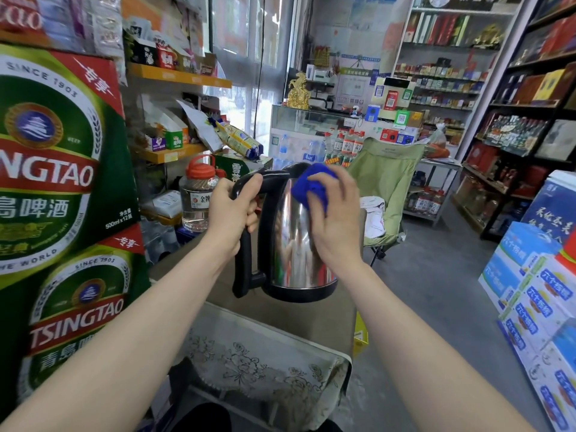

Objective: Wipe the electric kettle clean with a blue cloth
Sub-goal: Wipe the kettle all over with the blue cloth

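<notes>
- Two hands were on the electric kettle (293, 241), which we held up in the air, above the cloth-covered counter (265, 353) and not touching it.
- Our left hand (232, 210) was closed around the top of the black handle (246, 232), thumb over the bend, keeping the kettle upright.
- Our right hand (338, 219) was clenched on the bunched blue cloth (313, 185), pressing it against the upper right side of the steel body, just below the black lid.
- The cloth showed above and to the left of our right fingers; the rest of it lay hidden under the palm.
- The kettle's black base ring sat below our right wrist.
- A clear jar with a red cap (199, 194) stood just left of our left hand, farther back.
- A green folding chair (386, 182) stood beyond our right hand, on the floor.
- Green beer cartons (59, 157) were stacked well to the left of our left arm.
</notes>
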